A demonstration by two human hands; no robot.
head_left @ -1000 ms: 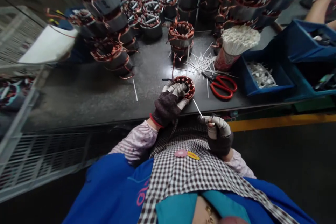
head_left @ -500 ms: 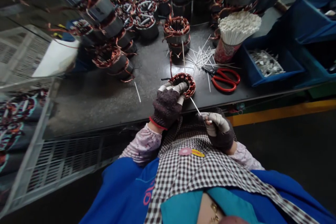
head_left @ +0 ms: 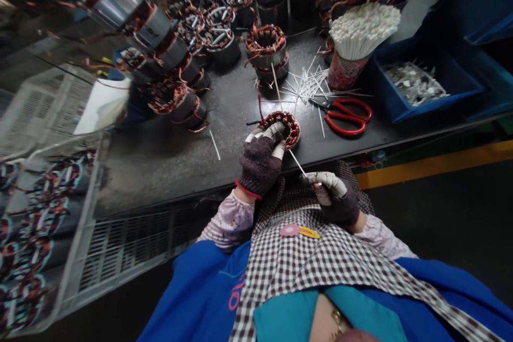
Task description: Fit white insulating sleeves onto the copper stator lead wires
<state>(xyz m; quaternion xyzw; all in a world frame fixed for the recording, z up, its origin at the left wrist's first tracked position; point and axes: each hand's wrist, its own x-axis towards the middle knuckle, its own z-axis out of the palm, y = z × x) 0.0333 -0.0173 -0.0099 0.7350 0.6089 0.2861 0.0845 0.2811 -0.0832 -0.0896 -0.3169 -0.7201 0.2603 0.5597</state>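
Copper-wound stator [head_left: 294, 128] is held at the fingertips of the left hand [head_left: 261, 160], apparently clamped there with fingers inside the ring. A white stick [head_left: 297, 163], pinched in the right hand [head_left: 335, 196], is pointed toward the stator's near edge. Compared with a second ago, the stick's far end is seen nearer the left thumb, while the stator is gripped as before.

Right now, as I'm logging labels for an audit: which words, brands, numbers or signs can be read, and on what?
No full word is readable.
Pink lettering on the blue cloth garment: possibly "O"; the rest is unclear.
Yellow oval patch on the black-and-white checked cloth apron: marks too small to read.
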